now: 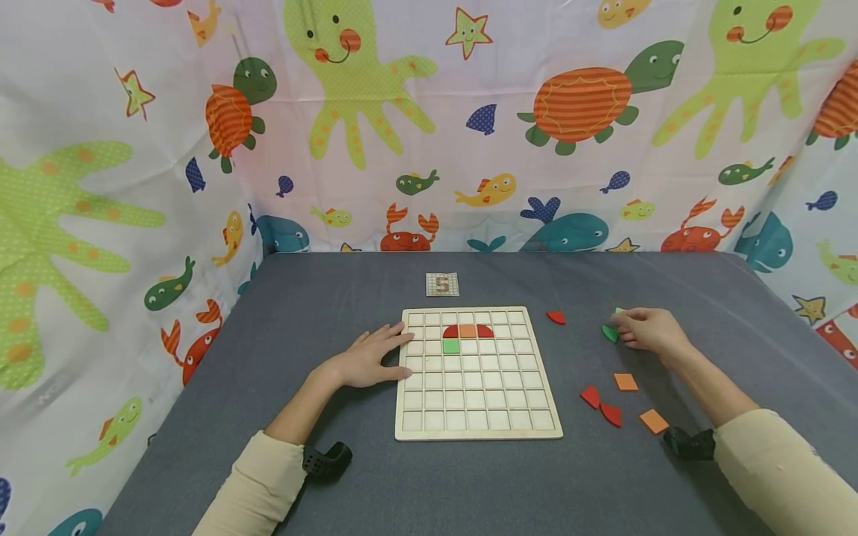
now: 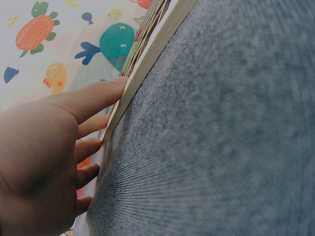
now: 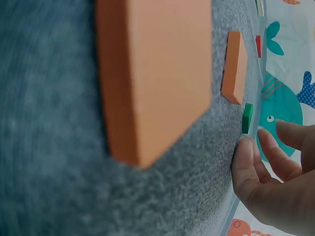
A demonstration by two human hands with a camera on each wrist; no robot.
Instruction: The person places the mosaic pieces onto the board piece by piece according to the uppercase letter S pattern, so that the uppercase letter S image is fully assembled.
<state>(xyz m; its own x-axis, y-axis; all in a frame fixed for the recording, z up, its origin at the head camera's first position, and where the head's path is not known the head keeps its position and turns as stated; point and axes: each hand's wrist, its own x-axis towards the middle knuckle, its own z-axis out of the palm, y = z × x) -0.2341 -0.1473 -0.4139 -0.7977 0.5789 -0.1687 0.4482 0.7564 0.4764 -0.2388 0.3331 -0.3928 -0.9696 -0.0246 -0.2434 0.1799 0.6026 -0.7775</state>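
Board (image 1: 479,435) lay centre, L hand (image 1: 367,361) spread loosely at its L edge; light steadying prob. suited. R hand (image 1: 649,330) curled by green pc (image 1: 609,334), R of board, couldn't tell if gripping; edge pinch prob. best.

You have a dark grey table (image 1: 482,484) before you, its top woven like cloth and its far edge running straight across. Lying flat near its middle is a pale wooden board (image 1: 479,435) marked off in squares. Just beyond that board you have a small printed card (image 1: 442,284). To its right your loose pieces are scattered — a red wedge (image 1: 555,318) near the board's far corner, a green piece (image 1: 609,333) farther right, and two orange squares (image 1: 626,382) nearer you, set apart. Left of those squares sit two more red wedges (image 1: 611,415) — close together, perhaps touching.
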